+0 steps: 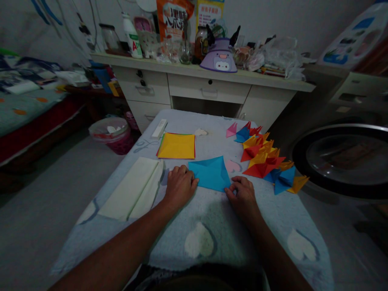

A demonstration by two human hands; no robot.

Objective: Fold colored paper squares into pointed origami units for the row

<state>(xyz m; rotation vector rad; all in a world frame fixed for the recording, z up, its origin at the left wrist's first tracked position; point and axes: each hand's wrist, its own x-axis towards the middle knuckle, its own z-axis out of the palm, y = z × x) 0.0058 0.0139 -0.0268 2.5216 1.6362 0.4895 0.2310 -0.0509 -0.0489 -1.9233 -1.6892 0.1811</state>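
A sheet of blue origami paper (210, 173) lies on the cloth-covered table in front of me, with crease lines showing. My left hand (181, 184) is closed at its left edge, fingers curled and thumb against the paper. The lower right corner is pinched between the thumb and fingers of my right hand (241, 192). Beyond my left hand sits a stack of square origami paper (177, 146), yellow on top. To the right stand several folded paper cranes (263, 161) in red, yellow, orange, blue and pink, grouped in a slanting row.
A folded pale cloth or paper (133, 188) lies left of my left hand. Near the table's far left edge is a small white box (159, 128). Behind stands a white drawer desk (209, 85) crowded with items; a washing machine (342, 133) is right, a bin (112, 135) left.
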